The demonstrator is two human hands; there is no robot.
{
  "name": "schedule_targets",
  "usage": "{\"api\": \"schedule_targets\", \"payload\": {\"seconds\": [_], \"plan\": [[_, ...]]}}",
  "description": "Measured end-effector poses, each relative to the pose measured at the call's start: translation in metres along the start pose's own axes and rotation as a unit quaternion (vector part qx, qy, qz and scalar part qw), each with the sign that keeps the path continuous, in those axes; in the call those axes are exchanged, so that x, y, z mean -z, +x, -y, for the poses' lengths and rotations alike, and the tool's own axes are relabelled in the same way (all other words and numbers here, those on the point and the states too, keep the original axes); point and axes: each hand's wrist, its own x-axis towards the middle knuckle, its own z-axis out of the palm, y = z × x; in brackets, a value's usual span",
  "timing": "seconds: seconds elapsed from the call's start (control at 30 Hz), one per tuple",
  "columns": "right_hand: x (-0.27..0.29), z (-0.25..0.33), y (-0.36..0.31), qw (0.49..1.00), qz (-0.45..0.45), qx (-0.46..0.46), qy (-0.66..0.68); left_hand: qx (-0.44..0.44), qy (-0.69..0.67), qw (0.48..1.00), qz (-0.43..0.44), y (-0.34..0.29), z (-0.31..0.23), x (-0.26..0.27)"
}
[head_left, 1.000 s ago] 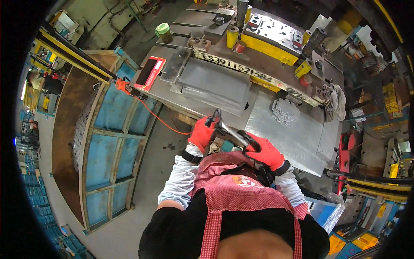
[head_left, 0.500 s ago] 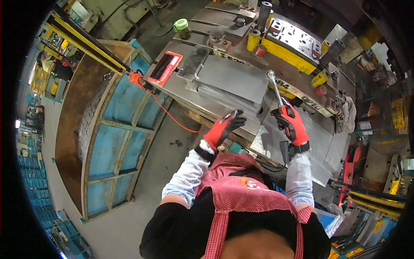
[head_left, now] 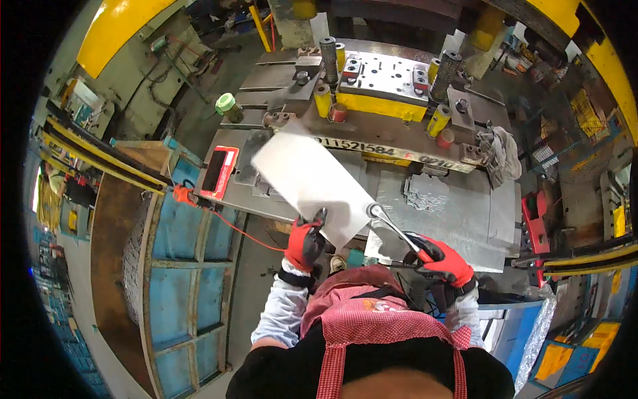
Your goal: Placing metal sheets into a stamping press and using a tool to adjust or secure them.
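Note:
A flat, pale metal sheet (head_left: 309, 173) is tilted up above the table's front edge. At its lower edge my left hand (head_left: 306, 247), in a red and black glove, grips it with the thumb on top. My right hand (head_left: 440, 261), gloved alike, is closed around the handle of a silver ratchet-shaped tool (head_left: 397, 231). The tool's round head meets the sheet's right corner; whether it sticks to the sheet I cannot tell. Beneath the sheet, the stack of grey sheets is mostly hidden.
Behind stands a press die (head_left: 385, 74) with yellow blocks and dark posts. Small flat metal pieces (head_left: 425, 193) lie on a metal plate (head_left: 465, 223) at the right. A red-framed dark pad (head_left: 218, 174), a green-lidded jar (head_left: 227, 106) and a blue bin (head_left: 174, 229) are leftward.
My left hand, empty before, now grips a metal sheet lifted off the stack. My right hand has lowered the tool, its head now at the sheet's corner. The view has turned rightward.

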Motion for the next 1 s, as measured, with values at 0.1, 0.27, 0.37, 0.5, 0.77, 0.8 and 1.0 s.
{"api": "schedule_targets", "payload": {"seconds": [0.1, 0.27, 0.37, 0.5, 0.77, 0.8, 1.0], "plan": [[-0.002, -0.013, -0.017, 0.998, -0.056, 0.022, 0.025, -0.05, 0.006, 0.991, 0.121, 0.06, -0.015, -0.023], [-0.012, 0.005, -0.002, 0.978, -0.155, 0.048, 0.129, -0.178, 0.022, 0.965, 0.189, 0.182, -0.001, -0.08], [-0.016, 0.026, 0.021, 0.971, -0.187, 0.059, 0.137, 0.011, -0.119, 0.951, 0.286, 0.24, 0.029, -0.096], [-0.004, 0.032, 0.045, 0.971, -0.195, 0.066, 0.124, 0.15, -0.189, 0.945, 0.219, 0.266, 0.05, -0.115], [0.012, 0.041, 0.052, 0.967, -0.208, 0.042, 0.144, 0.241, -0.39, 0.847, 0.269, 0.188, 0.025, -0.092], [0.01, 0.043, 0.052, 0.966, -0.209, 0.043, 0.146, 0.208, -0.42, 0.846, 0.256, 0.17, 0.024, -0.095], [0.014, 0.036, 0.052, 0.97, -0.217, 0.042, 0.098, 0.244, -0.49, 0.814, 0.195, 0.159, 0.01, -0.126]]}}
